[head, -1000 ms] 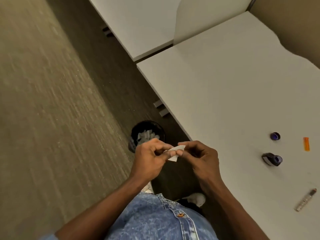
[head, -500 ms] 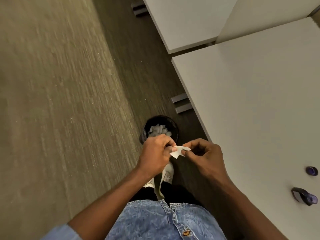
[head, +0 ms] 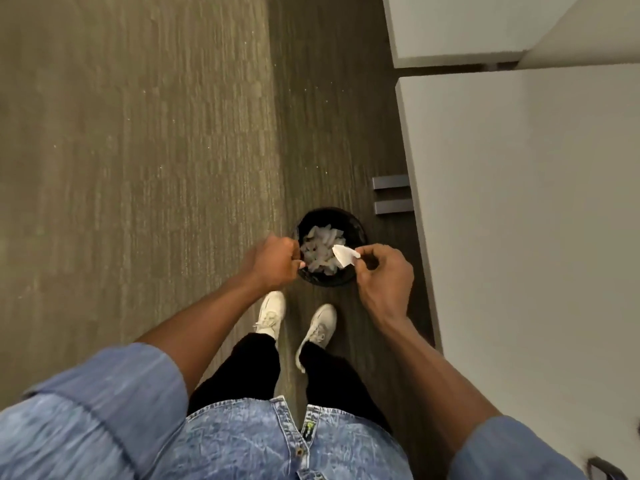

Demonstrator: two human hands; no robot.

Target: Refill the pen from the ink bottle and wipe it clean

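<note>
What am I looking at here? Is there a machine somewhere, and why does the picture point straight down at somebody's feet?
No machine here: a person wears a wide-angle camera on the head, so you see what they see when looking down. The two bare arms are theirs. The right hand pinches a small white scrap of paper over a round black waste bin standing on the carpet, already partly filled with crumpled white paper. The left hand is curled shut beside the bin's rim; whether it holds anything cannot be told. Below are the person's white shoes and denim shirt. The pale surface on the right is a desk; no pen or ink bottle can be made out in this view.
</note>
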